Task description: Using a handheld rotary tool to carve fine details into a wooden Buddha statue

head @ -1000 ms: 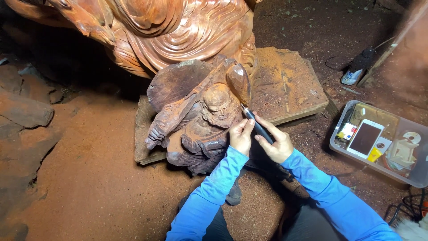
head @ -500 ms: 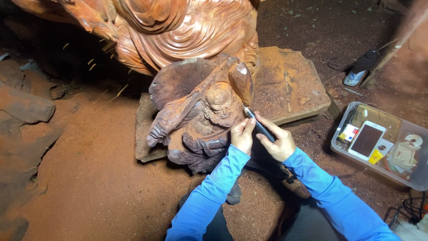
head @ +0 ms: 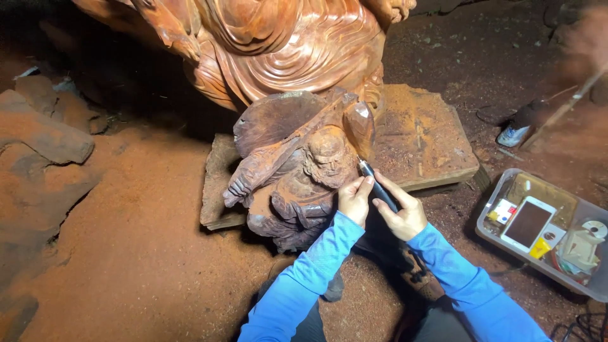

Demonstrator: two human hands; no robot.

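1. Gripping a slim dark carving tool [head: 378, 188] like a pen, the right hand [head: 400, 214] is closed around the shaft, and the tip is set against the small wooden figure [head: 297, 183] just below a raised, glossy leaf-shaped part.
2. The left hand [head: 353, 199] is curled, with its fingertips pressed to the tool near the tip and its side resting against the figure.
3. The figure is stood on a flat wooden slab [head: 424, 136] on the dusty floor [head: 126, 253], near the slab's front edge.
4. A large carved statue [head: 285, 44] is seen behind, at the slab's far edge.
5. A clear plastic tray [head: 491, 228] holding a phone [head: 527, 223] and small items is placed on the floor, right of the slab.
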